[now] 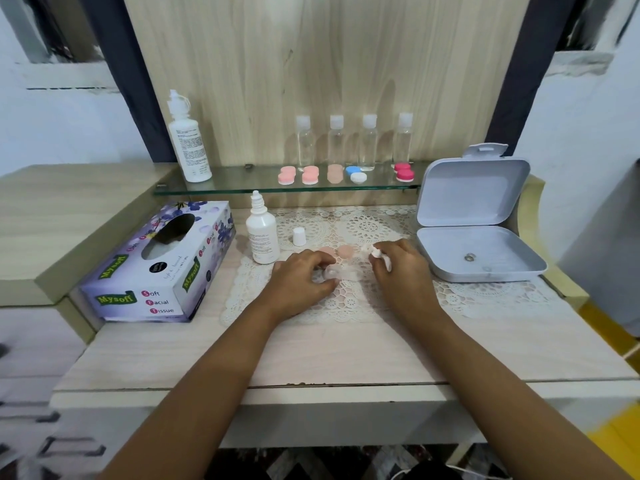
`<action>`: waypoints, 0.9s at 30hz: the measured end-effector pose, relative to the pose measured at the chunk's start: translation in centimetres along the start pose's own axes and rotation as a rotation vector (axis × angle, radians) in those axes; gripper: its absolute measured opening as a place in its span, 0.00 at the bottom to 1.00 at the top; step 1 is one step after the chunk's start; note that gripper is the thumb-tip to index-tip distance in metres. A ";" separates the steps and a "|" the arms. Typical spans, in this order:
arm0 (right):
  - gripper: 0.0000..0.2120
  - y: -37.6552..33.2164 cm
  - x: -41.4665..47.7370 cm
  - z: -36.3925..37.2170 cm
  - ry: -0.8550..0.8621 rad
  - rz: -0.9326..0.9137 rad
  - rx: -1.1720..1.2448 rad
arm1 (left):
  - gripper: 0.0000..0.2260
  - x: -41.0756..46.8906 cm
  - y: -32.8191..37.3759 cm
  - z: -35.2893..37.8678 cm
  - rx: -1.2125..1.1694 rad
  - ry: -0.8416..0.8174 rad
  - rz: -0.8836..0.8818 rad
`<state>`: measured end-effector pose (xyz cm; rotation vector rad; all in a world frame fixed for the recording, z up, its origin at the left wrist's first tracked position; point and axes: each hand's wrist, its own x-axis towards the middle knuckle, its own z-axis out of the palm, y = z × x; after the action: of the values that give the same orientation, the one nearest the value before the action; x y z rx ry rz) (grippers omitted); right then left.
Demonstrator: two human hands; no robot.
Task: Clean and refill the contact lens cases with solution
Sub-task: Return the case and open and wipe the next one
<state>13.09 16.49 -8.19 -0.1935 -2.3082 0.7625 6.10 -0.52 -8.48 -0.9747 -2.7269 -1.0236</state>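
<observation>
Evidently wiping is in hand: the left hand (302, 277) pinches the clear plastic lens case (333, 271) on the white lace doily (349, 303); the right hand (403, 268) grips a crumpled white tissue (380, 255) beside it. Next, probably, dry each well, then refill.

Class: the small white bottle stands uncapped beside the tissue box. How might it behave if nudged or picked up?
The small white bottle is tall for its base, so a nudge would probably tip it. Its cap stands apart, so tipping may spill solution. Its plastic looks light, perhaps squeezable.
</observation>
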 end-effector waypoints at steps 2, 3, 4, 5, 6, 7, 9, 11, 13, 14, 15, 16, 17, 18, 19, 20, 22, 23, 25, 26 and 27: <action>0.10 0.0 -0.1 -0.3 0.001 0.013 -0.028 | 0.16 0.0 0.0 0.0 0.001 -0.002 -0.005; 0.10 0.1 -0.1 -0.3 -0.010 0.014 -0.043 | 0.17 -0.1 0.1 -0.1 0.001 -0.002 -0.008; 0.09 0.2 -0.1 -0.2 -0.028 0.016 -0.069 | 0.17 -0.1 0.2 -0.1 -0.002 -0.002 -0.011; 0.08 0.3 -0.1 -0.2 -0.048 0.018 -0.100 | 0.18 -0.1 0.2 -0.1 -0.008 -0.003 -0.013; 0.08 0.3 -0.1 -0.1 -0.066 0.017 -0.131 | 0.18 -0.2 0.2 -0.2 -0.012 -0.002 -0.012; 0.08 0.3 -0.1 -0.1 -0.078 0.010 -0.162 | 0.18 -0.2 0.2 -0.2 -0.013 -0.002 -0.010; 0.08 0.2 -0.1 -0.1 -0.088 -0.012 -0.232 | 0.19 -0.2 0.3 -0.2 -0.003 -0.001 -0.006; 0.08 0.1 -0.2 -0.2 -0.110 -0.018 -0.275 | 0.21 -0.2 0.4 -0.2 0.021 -0.008 -0.008; 0.08 0.0 -0.1 -0.3 -0.135 -0.007 -0.279 | 0.23 -0.1 0.5 -0.2 0.065 -0.029 -0.010; 0.08 0.0 -0.1 -0.5 -0.143 -0.003 -0.276 | 0.23 -0.1 0.6 -0.3 0.091 -0.045 -0.011; 0.08 0.0 -0.1 -0.6 -0.151 0.001 -0.267 | 0.24 0.0 0.6 -0.4 0.112 -0.064 -0.013; 0.08 -0.1 -0.1 -0.7 -0.160 0.001 -0.254 | 0.24 -0.1 0.7 -0.6 0.128 -0.082 -0.016; 0.08 -0.2 0.0 -0.9 -0.169 0.000 -0.242 | 0.24 -0.1 0.7 -0.7 0.137 -0.100 -0.021; 0.08 -0.2 0.1 -1.0 -0.181 -0.002 -0.233 | 0.25 0.0 0.8 -0.8 0.145 -0.116 -0.023; 0.08 -0.3 0.2 -1.2 -0.195 -0.003 -0.226 | 0.25 0.0 0.9 -1.0 0.156 -0.133 -0.022; 0.09 -0.3 0.3 -1.4 -0.214 0.001 -0.219 | 0.25 0.0 1.0 -1.2 0.174 -0.150 -0.019; 0.09 -0.4 0.6 -1.9 -0.259 0.019 -0.207 | 0.26 -0.1 1.4 -1.8 0.224 -0.193 -0.028; 0.10 -0.5 0.7 -2.2 -0.282 0.030 -0.201 | 0.26 -0.1 1.5 -2.1 0.250 -0.221 -0.039; 0.11 -0.7 0.9 -2.8 -0.312 0.052 -0.189 | 0.26 -0.2 1.9 -2.9 0.303 -0.273 -0.068; 0.12 -0.8 0.9 -3.1 -0.313 0.055 -0.191 | 0.25 -0.3 2.1 -3.4 0.327 -0.290 -0.080; 0.12 -1.0 0.9 -3.2 -0.305 0.053 -0.196 | 0.24 -0.4 2.2 -3.8 0.347 -0.303 -0.083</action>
<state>14.58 17.54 -5.18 -0.2404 -2.6789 0.6255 7.17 -1.80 -4.39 -1.0308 -3.0633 -0.4090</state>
